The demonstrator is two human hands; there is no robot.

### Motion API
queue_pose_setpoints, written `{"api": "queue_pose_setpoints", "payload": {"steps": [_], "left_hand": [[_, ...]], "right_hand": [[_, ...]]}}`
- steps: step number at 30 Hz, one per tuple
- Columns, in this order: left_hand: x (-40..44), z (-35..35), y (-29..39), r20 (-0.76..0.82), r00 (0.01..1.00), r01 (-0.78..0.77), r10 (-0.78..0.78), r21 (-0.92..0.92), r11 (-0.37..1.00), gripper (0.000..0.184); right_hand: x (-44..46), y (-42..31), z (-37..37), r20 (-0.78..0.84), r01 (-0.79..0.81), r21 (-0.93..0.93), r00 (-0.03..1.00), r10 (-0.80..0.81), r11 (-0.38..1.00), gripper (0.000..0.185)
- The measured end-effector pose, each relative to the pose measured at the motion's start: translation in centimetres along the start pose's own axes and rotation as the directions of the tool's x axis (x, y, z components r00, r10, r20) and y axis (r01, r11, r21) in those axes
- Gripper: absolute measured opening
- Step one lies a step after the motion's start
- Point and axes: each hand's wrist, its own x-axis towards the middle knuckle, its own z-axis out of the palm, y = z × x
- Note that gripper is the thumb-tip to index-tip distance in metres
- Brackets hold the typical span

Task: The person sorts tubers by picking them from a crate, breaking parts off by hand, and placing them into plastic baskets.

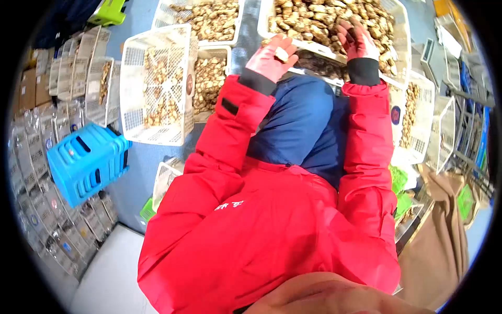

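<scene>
A seated person (282, 225) has a white crate (402, 36) directly in front, presumably placed there so that both hands reach it without stretching. It holds a heap of knobbly brown pieces (314, 21). A second crate (130, 78), at the left, carries a sparser load, likely kept near for equally short reach. The right hand (361, 44) is over the heap, fingers loosely curled; whether it grips anything cannot be determined. The left hand (265, 58), near the crate's front edge, holds one pale piece (282, 55) lightly, leaving its face exposed.
</scene>
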Motion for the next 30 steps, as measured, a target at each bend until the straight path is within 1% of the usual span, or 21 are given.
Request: {"api": "queue_pose_setpoints", "payload": {"steps": [2,3,4,5,7,8,10,12,14,15,16,17,18,20,21,22,24,25,26,28,30], "left_hand": [[0.0,0.1,0.4,0.061,0.998,0.031,-0.023,-0.132,0.991,0.046],[0.2,0.7,0.6,0.014,0.999,0.052,-0.051,-0.166,0.985,0.052],[0.2,0.9,0.6,0.065,0.997,0.052,-0.041,-0.185,0.981,0.053],[-0.1,1.0,0.5,0.114,0.993,0.055,-0.032,-0.204,0.977,0.053],[0.2,1.1,0.2,0.193,0.981,0.07,-0.026,-0.224,0.972,0.052],[0.4,1.1,0.0,0.199,0.98,0.047,-0.005,-0.205,0.978,0.051],[0.9,1.1,-0.4,0.222,0.974,-0.001,0.035,-0.149,0.989,0.048],[1.0,1.3,-0.7,0.269,0.962,-0.011,0.035,-0.088,0.996,0.047],[0.2,2.2,-0.7,0.314,0.949,0.003,0.013,-0.051,0.999,0.047],[-0.5,2.5,-0.5,0.328,0.945,0.022,-0.009,-0.034,0.999,0.047],[-1.9,4.5,-0.6,0.204,0.979,-0.022,0.028,-0.034,0.999,0.046],[-1.9,4.4,-0.6,0.26,0.966,0.023,-0.014,-0.034,0.999,0.046],[-1.5,3.8,-0.1,0.309,0.95,0.06,-0.046,-0.036,0.998,0.047],[-1.2,3.0,0.3,0.252,0.964,0.102,-0.08,-0.073,0.992,0.051],[-0.9,2.1,0.4,0.252,0.964,0.111,-0.084,-0.095,0.989,0.05],[-1.1,2.2,0.5,0.277,0.955,0.135,-0.105,-0.092,0.987,0.047],[-0.9,2.0,0.0,0.228,0.969,0.111,-0.094,-0.063,0.992,0.044],[-0.9,2.0,-0.2,0.232,0.965,0.136,-0.119,-0.061,0.989,0.043],[-0.9,2.0,-0.4,0.238,0.961,0.16,-0.142,-0.058,0.985,0.042],[-0.9,2.2,-0.8,0.229,0.96,0.177,-0.163,-0.044,0.983,0.04],[-1.1,2.4,-1.1,0.2,0.969,0.15,-0.142,-0.024,0.988,0.039]], "right_hand": [[-1.7,-1.2,1.9,0.067,0.024,-0.171,0.998,-0.013,0.985,0.034],[-2.3,-1.2,2.3,0.118,-0.005,-0.26,0.992,0.037,0.966,0.036],[-2.8,-1.2,2.9,0.165,-0.03,-0.347,0.982,0.093,0.937,0.039],[-3.6,-1.0,3.9,0.234,-0.05,-0.369,0.961,0.145,0.928,0.039],[-4.4,0.7,5.0,0.318,0.02,-0.501,0.934,0.163,0.865,0.04],[-5.0,1.8,5.8,0.343,0.056,-0.563,0.923,0.172,0.824,0.041],[-6.0,2.5,6.8,0.412,0.346,-0.705,0.91,-0.04,0.619,0.052],[-6.2,2.6,6.8,0.458,0.487,-0.754,0.871,-0.179,0.44,0.05],[-5.7,3.9,6.0,0.432,0.495,-0.685,0.867,-0.25,0.535,0.05],[-6.3,3.0,6.1,0.381,0.418,-0.656,0.902,-0.203,0.629,0.049],[-6.7,1.7,6.3,0.343,0.345,-0.605,0.926,-0.157,0.717,0.049],[-6.8,0.8,6.2,0.273,0.1,-0.431,0.962,0.024,0.897,0.05],[-5.0,4.2,4.6,0.312,0.074,-0.057,0.948,-0.053,0.996,0.051],[-4.8,2.4,3.8,0.284,0.021,0.0,0.959,-0.021,1.0,0.057],[-5.6,1.3,4.0,0.318,-0.148,0.252,0.946,0.063,0.956,0.059],[-6.3,-0.6,4.6,0.304,-0.136,0.168,0.949,0.08,0.976,0.063],[-4.7,0.9,3.9,0.298,-0.06,-0.012,0.952,0.061,0.998,0.065],[-4.4,0.8,3.5,0.285,0.219,-0.292,0.949,-0.134,0.931,0.068],[-4.5,0.9,3.3,0.275,0.061,-0.151,0.961,-0.018,0.987,0.069],[-4.9,0.8,3.0,0.26,-0.016,0.098,0.966,-0.01,0.995,0.07],[-5.4,-0.2,2.1,0.328,-0.134,0.222,0.943,0.056,0.966,0.066]]}}
